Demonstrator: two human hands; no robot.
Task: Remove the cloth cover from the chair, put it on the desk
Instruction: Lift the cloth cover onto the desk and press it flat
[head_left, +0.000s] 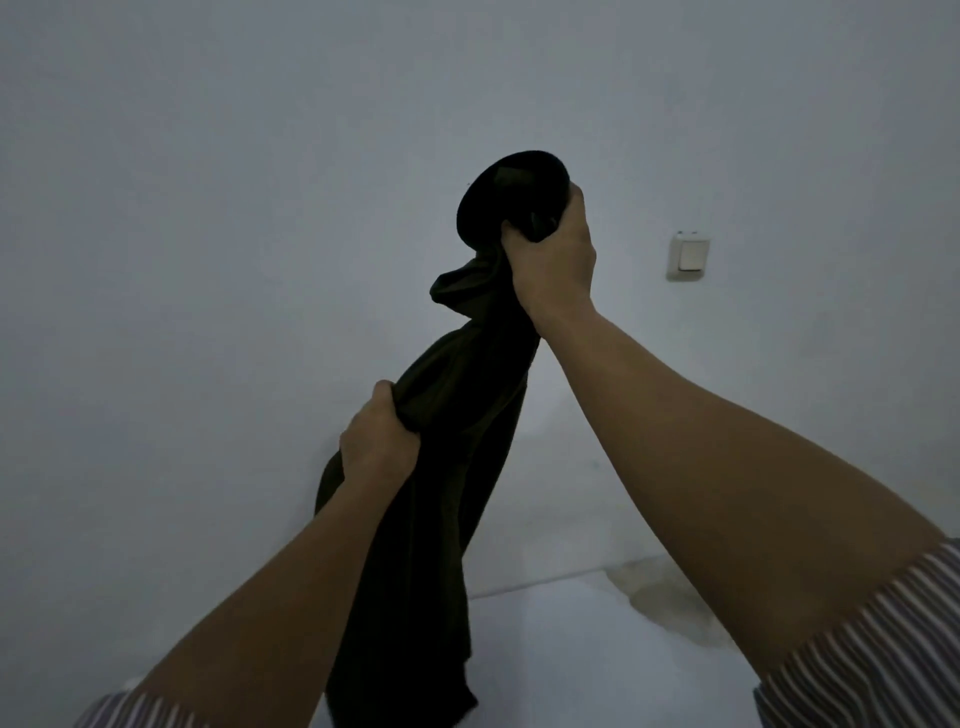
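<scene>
A dark cloth cover hangs bunched in a long drape in front of a pale wall. My right hand grips its upper end, raised high, with a rounded fold of cloth bulging above the fist. Lower and to the left, my left hand is clenched around the cloth's middle. The bottom of the cloth trails down past the lower edge of the view. Neither the chair nor the desk is visible.
A white wall switch is mounted on the wall to the right of my raised hand. A pale floor meets the wall at the lower right, with a yellowish stain near the join.
</scene>
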